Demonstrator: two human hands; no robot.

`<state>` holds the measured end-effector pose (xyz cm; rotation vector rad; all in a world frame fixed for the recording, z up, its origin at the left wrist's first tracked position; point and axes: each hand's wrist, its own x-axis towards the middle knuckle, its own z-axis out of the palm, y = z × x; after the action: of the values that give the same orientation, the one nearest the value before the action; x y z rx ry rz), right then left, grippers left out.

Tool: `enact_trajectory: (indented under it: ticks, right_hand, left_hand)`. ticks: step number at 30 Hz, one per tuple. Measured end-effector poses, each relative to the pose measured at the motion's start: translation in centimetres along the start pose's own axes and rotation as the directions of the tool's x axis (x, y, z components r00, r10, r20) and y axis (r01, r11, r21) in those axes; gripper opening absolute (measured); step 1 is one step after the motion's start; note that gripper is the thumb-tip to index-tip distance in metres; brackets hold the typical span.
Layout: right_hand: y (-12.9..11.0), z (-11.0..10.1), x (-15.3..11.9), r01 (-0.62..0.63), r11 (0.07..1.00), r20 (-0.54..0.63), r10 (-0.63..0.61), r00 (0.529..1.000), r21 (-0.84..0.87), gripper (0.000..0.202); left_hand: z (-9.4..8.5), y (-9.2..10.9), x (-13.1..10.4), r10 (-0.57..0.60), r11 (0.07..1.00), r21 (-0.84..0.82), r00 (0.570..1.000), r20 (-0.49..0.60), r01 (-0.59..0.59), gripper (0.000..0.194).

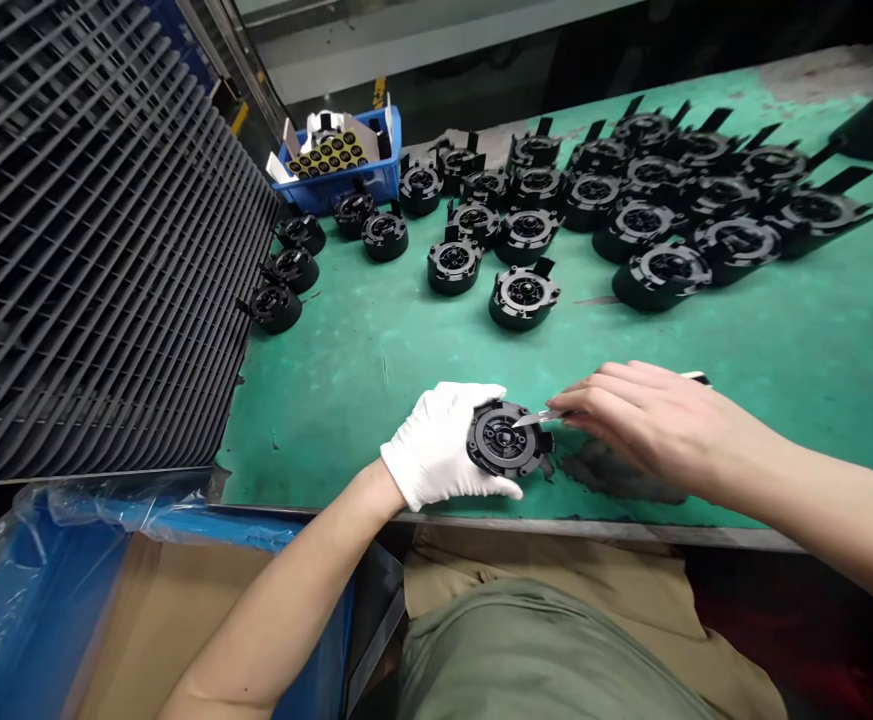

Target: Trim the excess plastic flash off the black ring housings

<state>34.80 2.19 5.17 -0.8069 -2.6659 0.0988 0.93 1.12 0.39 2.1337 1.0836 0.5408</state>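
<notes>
In a white glove, my left hand [440, 445] grips a round black plastic part [503, 440] from its left side, thumb and fingers around the rim. Its face, with rings and small holes, is turned up toward me. My bare right hand [638, 415] is closed round the handle of a small knife [537, 417], most of which the fingers cover. The thin, pointed blade reaches left over the part's centre; whether it touches the surface I cannot tell. Dark crumbs or dust [616, 470] lie on the green mat [376, 390] under my right hand.
Many similar black parts [530, 230] stand across the back of the mat. A blue bin [395, 150] with a sheet of round stickers sits behind them. Stacked grey racks [98, 240] rise at the left. Below is a blue crate [38, 600] with plastic film and cardboard.
</notes>
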Motion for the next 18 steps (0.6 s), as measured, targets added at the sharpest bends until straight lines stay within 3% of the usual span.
enact_trajectory:
  ticks: [4,7,13,18]
  right_hand:
    - [0.42,0.2,1.15,0.091,0.996,-0.01,-0.091,0.996,-0.004,0.02]
    - [0.35,0.03,1.14,0.118,0.993,0.002,-0.118,0.993,-0.012,0.027]
    - [-0.08,-0.5,0.45,0.118,0.993,0.009,-0.118,0.993,-0.005,0.037]
    - [0.02,-0.63,0.54,0.18,0.982,0.0,-0.18,0.984,-0.05,0.036]
  left_hand:
    - [-0.48,0.6,0.32,-0.016,0.999,-0.031,0.999,0.045,0.017,0.115]
    - [-0.66,0.91,0.43,-0.004,0.999,-0.051,0.999,0.051,0.007,0.104]
    - [-0.43,0.72,0.38,-0.009,0.998,-0.067,1.0,0.025,0.011,0.111]
    - [-0.32,0.48,0.27,0.025,0.997,-0.069,1.0,0.017,-0.024,0.103]
